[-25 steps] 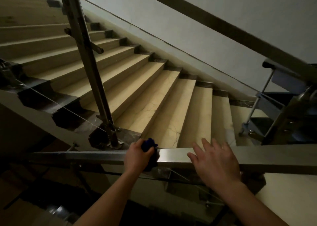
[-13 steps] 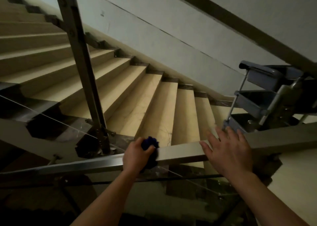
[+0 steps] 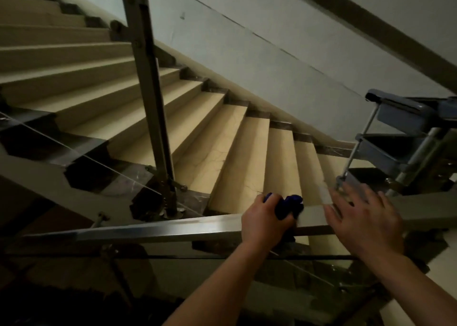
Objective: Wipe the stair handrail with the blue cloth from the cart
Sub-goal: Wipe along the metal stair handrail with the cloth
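A square steel handrail (image 3: 158, 228) crosses the lower part of the view from left to right. My left hand (image 3: 265, 220) grips a bunched blue cloth (image 3: 288, 205) and presses it onto the top of the rail near the middle. My right hand (image 3: 366, 220) is to the right of the cloth, fingers spread and blurred, over the rail and holding nothing. The grey-blue cart (image 3: 405, 132) with its shelves stands at the right, behind the rail.
Beige stone stairs (image 3: 222, 147) rise to the upper left beyond the rail. A steel baluster post (image 3: 150, 98) stands left of centre, with glass panels beside it. A pale wall (image 3: 272, 41) runs along the stairs.
My left hand and the cloth have slid to the right along the rail, closer to my right hand. The camera view has swung left and tilted.
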